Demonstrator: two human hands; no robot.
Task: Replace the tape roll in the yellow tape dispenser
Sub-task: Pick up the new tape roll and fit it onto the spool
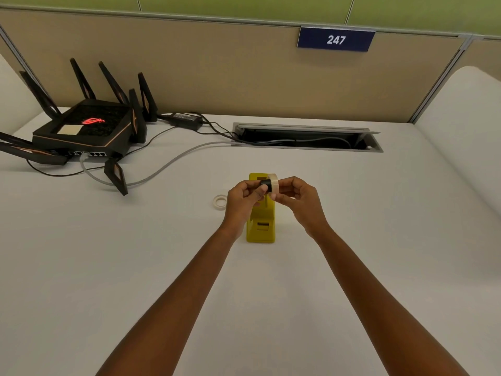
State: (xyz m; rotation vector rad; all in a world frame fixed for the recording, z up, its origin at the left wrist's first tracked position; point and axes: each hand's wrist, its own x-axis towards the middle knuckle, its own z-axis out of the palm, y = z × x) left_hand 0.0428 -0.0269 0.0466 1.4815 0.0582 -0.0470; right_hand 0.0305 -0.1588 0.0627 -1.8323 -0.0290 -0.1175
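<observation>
The yellow tape dispenser (261, 229) stands on the white desk, its long side running away from me, partly hidden behind my hands. Just above it my left hand (242, 199) pinches a black hub (265, 183). My right hand (296, 195) holds a pale tape roll (273, 183) on edge, pressed against the hub's right end. A second pale tape roll (220, 201) lies flat on the desk just left of my left hand.
A black router (81, 126) with several antennas sits at the back left, with cables and a grey hose trailing to an open cable slot (306, 138) in the desk. A beige partition closes the back.
</observation>
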